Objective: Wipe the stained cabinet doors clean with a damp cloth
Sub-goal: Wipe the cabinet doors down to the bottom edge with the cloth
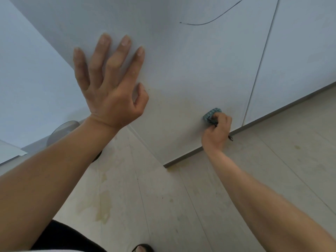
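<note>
Wiping was the step in hand, low on the cabinet door (181, 70). The right hand (217, 131) was closed round a bunched teal cloth (212, 112), fingers curled over it, pressing it to the panel just above the bottom edge and a little left of the seam with the neighbouring door (300, 51). That forearm stretched long from the lower right, nearly straight, the fist turned in towards the door. Something dark poked out beneath the fist; a trim on the cloth or a strap, it was too small to tell.

Up and to the left, the left hand (111, 91) lay flat on the same door, holding nothing: four fingers straight and spread, thumb tucked in, the arm behind it looking like a brace for the body.

Faint yellowish smears showed on the panel around the cloth, so the job looked far from finished. A thin dark curved line (214, 20) sat much higher on the door, well apart from the cloth. By my reading, the next move called for firm strokes across that yellowed patch, then a long reach upward to the line, with the left hand shifting out of the way
</note>
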